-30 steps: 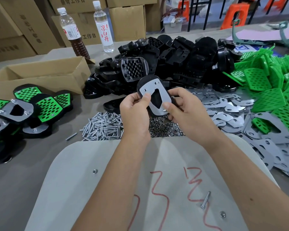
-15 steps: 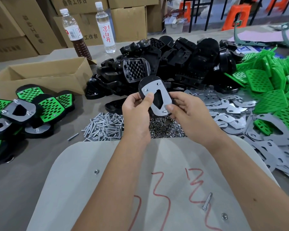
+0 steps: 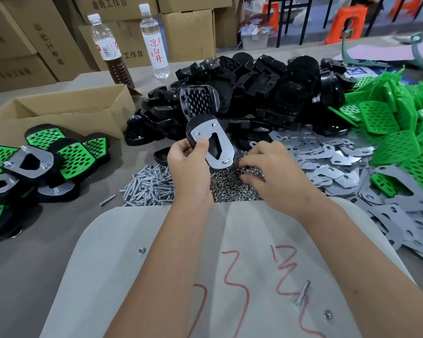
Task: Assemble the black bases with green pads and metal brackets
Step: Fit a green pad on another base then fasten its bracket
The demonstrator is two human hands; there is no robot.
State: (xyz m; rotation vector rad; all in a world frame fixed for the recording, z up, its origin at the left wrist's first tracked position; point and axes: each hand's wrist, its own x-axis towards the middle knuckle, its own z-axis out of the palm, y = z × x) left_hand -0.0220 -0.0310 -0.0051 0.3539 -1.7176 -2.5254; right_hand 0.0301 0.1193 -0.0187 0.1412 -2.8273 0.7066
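Steel nuts (image 3: 232,186) want a single-nut pinch from the right hand (image 3: 271,172), its curled fingers probing the heap, while the left hand (image 3: 191,159) grips the bracketed base (image 3: 209,140) steady.

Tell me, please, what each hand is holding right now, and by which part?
The left hand grips the black base with metal bracket by its lower left edge. The right hand reaches into the nuts; any hold is hidden.

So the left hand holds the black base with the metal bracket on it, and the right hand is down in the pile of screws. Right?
Not quite. The head view shows the right hand down in the pile of nuts, not the screws, which lie further left. The rest stands: the left hand holds the black base with the metal bracket on it.
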